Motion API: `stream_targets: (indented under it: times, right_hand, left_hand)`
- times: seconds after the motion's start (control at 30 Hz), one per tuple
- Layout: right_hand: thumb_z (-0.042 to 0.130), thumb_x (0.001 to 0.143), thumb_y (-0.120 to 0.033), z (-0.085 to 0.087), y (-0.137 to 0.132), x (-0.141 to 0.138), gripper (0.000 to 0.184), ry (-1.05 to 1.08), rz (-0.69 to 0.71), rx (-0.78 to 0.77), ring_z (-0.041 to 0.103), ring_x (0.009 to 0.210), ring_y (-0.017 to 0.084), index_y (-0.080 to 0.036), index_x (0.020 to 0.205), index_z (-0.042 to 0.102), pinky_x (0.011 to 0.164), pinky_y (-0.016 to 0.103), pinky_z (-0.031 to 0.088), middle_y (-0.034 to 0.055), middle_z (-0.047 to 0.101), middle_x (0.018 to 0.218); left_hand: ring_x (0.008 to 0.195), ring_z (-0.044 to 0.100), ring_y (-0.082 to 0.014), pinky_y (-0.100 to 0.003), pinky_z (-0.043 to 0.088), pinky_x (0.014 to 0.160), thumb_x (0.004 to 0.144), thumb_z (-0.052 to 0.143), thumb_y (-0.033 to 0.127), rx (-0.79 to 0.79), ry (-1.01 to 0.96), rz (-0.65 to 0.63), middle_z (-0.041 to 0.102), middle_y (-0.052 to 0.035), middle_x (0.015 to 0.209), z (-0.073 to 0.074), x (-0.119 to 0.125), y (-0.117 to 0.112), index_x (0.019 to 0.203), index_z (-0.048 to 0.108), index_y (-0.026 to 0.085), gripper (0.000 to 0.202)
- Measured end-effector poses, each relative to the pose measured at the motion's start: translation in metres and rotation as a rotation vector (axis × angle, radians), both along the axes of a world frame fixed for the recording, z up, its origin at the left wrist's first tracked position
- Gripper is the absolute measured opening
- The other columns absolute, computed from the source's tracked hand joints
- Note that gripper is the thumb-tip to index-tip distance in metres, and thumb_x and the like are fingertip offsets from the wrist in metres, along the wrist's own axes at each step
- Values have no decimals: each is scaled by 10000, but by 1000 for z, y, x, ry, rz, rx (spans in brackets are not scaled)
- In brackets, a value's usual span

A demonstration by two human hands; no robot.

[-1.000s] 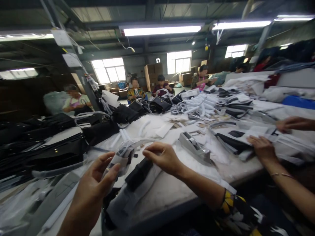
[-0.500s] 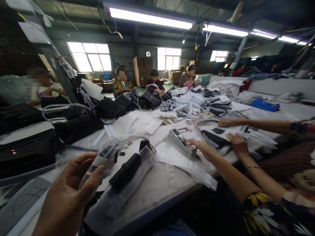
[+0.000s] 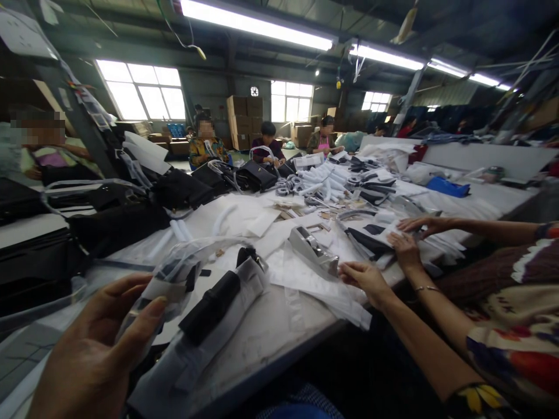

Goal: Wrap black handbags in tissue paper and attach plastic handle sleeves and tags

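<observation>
At the lower left, my left hand is closed around a bag handle wrapped in clear plastic film. Beneath and beside it lies a black handbag, partly covered in thin white wrapping, with its lower part hidden. A grey tape dispenser stands on the table right of the bag. My right hand pinches at the dispenser's front end, thumb and fingertips together on the tape; the clear strip itself is hard to see.
A co-worker's two hands press on white sheets and black pieces at right. Black handbags crowd the left side. White foam tubes and a blue item lie farther back. Several people sit across the table.
The view has turned a little to the right. My right hand has drawn its fingers together at the dispenser's front end. My left hand keeps its hold on the wrapped handle.
</observation>
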State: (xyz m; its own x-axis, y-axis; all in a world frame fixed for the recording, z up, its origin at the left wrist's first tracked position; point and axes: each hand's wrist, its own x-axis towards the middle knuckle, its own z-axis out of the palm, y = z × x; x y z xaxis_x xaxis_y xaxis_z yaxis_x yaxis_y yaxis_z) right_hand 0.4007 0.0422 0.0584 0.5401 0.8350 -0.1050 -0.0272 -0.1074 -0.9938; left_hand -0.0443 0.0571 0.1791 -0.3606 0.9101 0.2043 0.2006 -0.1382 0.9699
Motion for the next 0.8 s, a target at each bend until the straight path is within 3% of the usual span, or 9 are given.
stream_targets:
  times: [0.13, 0.27, 0.37, 0.57, 0.67, 0.8]
  right_hand:
    - [919, 442, -531, -13, -2, 0, 506, -38, -92, 22, 636, 514, 164, -125, 697, 759, 579, 313, 579, 97, 726, 656]
    - [889, 545, -532, 7, -6, -22, 487, -83, -70, 117, 686, 645, 182, -139, 810, 777, 688, 310, 585, 94, 756, 779]
    - [847, 678, -483, 40, -11, -67, 379, -120, 111, 248, 689, 681, 178, -157, 856, 771, 722, 315, 581, 79, 753, 799]
    - [777, 806, -381, 108, -16, -186, 209, 45, 606, 490, 682, 648, 160, -174, 815, 752, 658, 285, 570, 50, 731, 731]
    - [764, 818, -379, 124, -9, -231, 211, 128, 744, 530, 677, 652, 157, -169, 825, 746, 652, 273, 555, 43, 721, 708]
    - [768, 796, -431, 127, 8, -265, 287, 54, 704, 480, 619, 583, 130, -148, 763, 738, 581, 237, 498, 32, 690, 650]
  left_hand:
    - [1021, 659, -250, -286, 505, 770, 599, 865, 497, -32, -108, -51, 731, 33, 1101, -2, -4, 3, 1076, 697, 325, 535]
    - [1062, 654, -262, -267, 520, 754, 606, 866, 512, -33, -106, -88, 720, 6, 1140, -3, -5, 5, 1105, 679, 310, 570]
    - [1019, 674, -269, -283, 543, 742, 578, 868, 540, -50, -117, -134, 717, -28, 1129, 3, 1, 1, 1110, 646, 273, 634]
    - [943, 681, -216, -285, 534, 770, 704, 809, 495, 49, -92, -239, 701, -45, 1077, 8, 15, -6, 1134, 581, 230, 554]
    - [961, 676, -224, -311, 531, 806, 741, 785, 470, 104, -48, -254, 699, -62, 1054, 5, 17, -6, 1131, 573, 205, 517]
    - [1011, 678, -224, -327, 511, 898, 772, 771, 415, 149, -12, -265, 711, -63, 1042, 3, 16, -9, 1114, 579, 205, 445]
